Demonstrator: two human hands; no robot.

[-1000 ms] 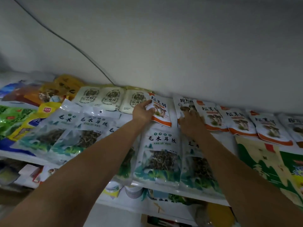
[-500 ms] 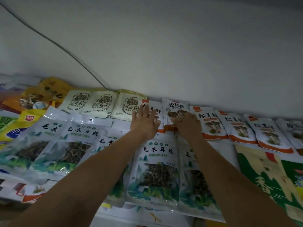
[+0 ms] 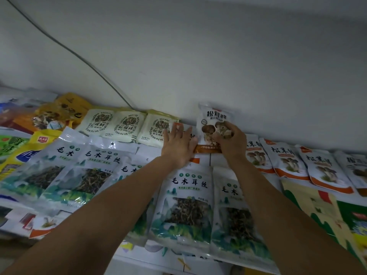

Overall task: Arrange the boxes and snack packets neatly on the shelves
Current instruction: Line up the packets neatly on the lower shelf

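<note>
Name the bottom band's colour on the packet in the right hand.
Orange band on the white packet; head view.

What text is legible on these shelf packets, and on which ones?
"毛木耳丝": white-green pouches, front row.
"松茸鲜": mushroom packet gripped by the right hand.
"LIANGBAN RECHAO BAOTANG" and "松茸鲜": cream packets, back row.
"松茸": orange-edged packets at right, last character unclear.
Small print on all, and the yellow bags at far left: too blurred to read.
</note>
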